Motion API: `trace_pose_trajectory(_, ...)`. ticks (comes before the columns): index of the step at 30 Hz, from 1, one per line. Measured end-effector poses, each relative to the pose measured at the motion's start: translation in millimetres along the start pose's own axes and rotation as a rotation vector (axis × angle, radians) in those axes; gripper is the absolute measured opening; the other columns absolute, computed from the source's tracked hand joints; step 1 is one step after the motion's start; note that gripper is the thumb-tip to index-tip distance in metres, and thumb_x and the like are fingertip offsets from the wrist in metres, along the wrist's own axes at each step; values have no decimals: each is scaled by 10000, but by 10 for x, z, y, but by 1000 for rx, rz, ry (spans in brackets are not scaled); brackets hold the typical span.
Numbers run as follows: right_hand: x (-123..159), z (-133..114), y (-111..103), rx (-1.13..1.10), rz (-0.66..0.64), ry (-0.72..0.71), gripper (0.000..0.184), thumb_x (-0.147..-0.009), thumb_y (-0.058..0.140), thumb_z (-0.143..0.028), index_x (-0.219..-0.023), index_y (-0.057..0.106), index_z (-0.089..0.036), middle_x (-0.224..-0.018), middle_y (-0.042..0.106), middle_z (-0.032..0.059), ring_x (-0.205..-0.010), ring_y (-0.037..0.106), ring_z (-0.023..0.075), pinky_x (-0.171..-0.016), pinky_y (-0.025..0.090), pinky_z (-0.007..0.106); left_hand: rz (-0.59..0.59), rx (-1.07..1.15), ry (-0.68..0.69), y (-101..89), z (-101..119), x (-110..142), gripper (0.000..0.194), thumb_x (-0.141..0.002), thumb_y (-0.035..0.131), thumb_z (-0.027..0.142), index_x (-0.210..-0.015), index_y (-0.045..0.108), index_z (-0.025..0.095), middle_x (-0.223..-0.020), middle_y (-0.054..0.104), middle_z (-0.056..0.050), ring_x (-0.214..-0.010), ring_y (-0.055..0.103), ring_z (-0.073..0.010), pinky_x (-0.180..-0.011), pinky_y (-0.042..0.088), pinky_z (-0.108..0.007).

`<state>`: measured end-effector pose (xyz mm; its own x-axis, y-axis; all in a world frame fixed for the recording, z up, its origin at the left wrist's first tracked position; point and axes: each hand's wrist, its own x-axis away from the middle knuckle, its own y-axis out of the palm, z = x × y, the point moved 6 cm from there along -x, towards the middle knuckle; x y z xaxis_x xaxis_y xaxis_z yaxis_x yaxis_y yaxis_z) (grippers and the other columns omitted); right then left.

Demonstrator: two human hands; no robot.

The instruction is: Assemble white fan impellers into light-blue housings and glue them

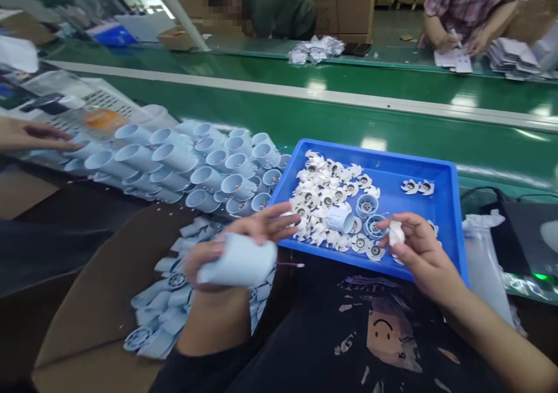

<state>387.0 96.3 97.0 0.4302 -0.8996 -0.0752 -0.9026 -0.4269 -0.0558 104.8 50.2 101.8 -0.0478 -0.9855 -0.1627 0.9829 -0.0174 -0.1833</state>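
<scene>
My left hand [251,225] is closed around a light-blue plastic cylinder housing [240,263], with a thin wire and small plug sticking out at its right end. A small white fan blade [396,234] is pinched between thumb and fingers of my right hand [425,259], over the right part of a blue tray [383,156]. Inside the tray lie many white fan blades [328,198] with dark round hubs. Several light-blue housings [367,205] are among them, some standing upright and one on its side [340,219].
Light-blue housings [204,179] are stacked left of the tray on the green bench [331,114]. Below, a cardboard box [82,300] holds more housings. Another person's hand [35,135] touches the stack at far left. Two people work across the bench. A black device [518,236] stands right.
</scene>
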Motion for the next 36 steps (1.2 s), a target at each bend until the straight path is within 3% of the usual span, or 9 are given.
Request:
trace_pose_trajectory(4, 3, -235, 154, 784, 54, -446, 319, -913, 541, -236, -1229, 504, -256, -1307, 560, 100, -1199, 516, 257, -970, 431, 468, -326, 574, -217, 1130, 142, -332, 318, -728, 484, 472, -732, 648, 200, -1336, 582, -79, -1194, 560, -329, -869, 519, -474)
trace_pose_trajectory(8, 88, -266, -23, 1122, 337, -496, 281, -911, 561, -293, -1179, 608, -223, -1171, 578, 132, -1048, 528, 277, -854, 452, 456, -402, 759, -323, 1535, 170, -458, 319, -713, 491, 455, -738, 656, 183, -1260, 618, -103, -1054, 613, -309, -734, 524, -405)
trace_pose_trajectory(11, 197, -251, -151, 1104, 351, -483, 346, -922, 538, -327, -1221, 599, -163, -959, 605, 107, -865, 543, 218, -762, 482, 389, -409, 779, -352, 1624, 175, -512, 309, -713, 494, 449, -738, 652, 185, -1287, 605, -92, -1137, 575, -320, -857, 500, -441)
trace_pose_trajectory(15, 292, -250, -275, 981, 355, -457, 311, -945, 479, -272, -1209, 601, -161, -965, 652, 85, -881, 593, 185, -751, 502, 340, -438, 809, -329, 1736, 224, -513, 312, -710, 528, 458, -762, 683, 192, -1308, 599, -73, -1235, 515, -319, -1002, 423, -447)
trace_pose_trajectory(21, 295, -225, -351, 942, 517, -456, 235, -875, 601, -240, -1098, 669, -216, -921, 715, 57, -812, 625, 188, -719, 422, 348, -443, 782, -313, 1846, 300, -456, 352, -728, 557, 491, -771, 708, 176, -1436, 499, -63, -1328, 417, -350, -898, 479, -394)
trace_pose_trajectory(27, 244, -211, -419, 623, 583, -432, 245, -767, 631, -212, -1011, 624, -234, -945, 700, 33, -739, 608, 152, -745, 449, 349, -401, 1003, -311, 1808, 438, -464, 320, -769, 572, 469, -762, 695, 174, -1354, 585, -64, -1319, 467, -271, -1036, 435, -347)
trace_pose_trajectory(31, 168, -138, -490, 311, 465, -328, 197, -866, 507, -360, -1002, 563, -229, -825, 665, 19, -620, 594, 123, -566, 484, 271, -447, 934, -154, 1590, 330, -575, 452, -814, 559, 634, -945, 625, 206, -1072, 715, -80, -884, 689, -204, -735, 553, -295)
trace_pose_trajectory(33, 147, -119, -499, 201, 384, -270, 250, -882, 477, -440, -966, 562, -220, -744, 647, 9, -558, 578, 116, -503, 469, 250, -494, 803, -32, 1472, 261, -620, 578, -730, 630, 702, -1054, 550, 230, -933, 706, -52, -667, 647, -145, -565, 505, -228)
trace_pose_trajectory(36, 169, -184, -477, 95, 299, -219, 258, -852, 530, -459, -915, 564, -211, -707, 638, 2, -537, 571, 110, -485, 463, 237, -539, 522, 67, 1394, 200, -609, 785, -561, 824, 606, -1145, 420, 269, -1005, 625, -28, -749, 629, -139, -625, 507, -228)
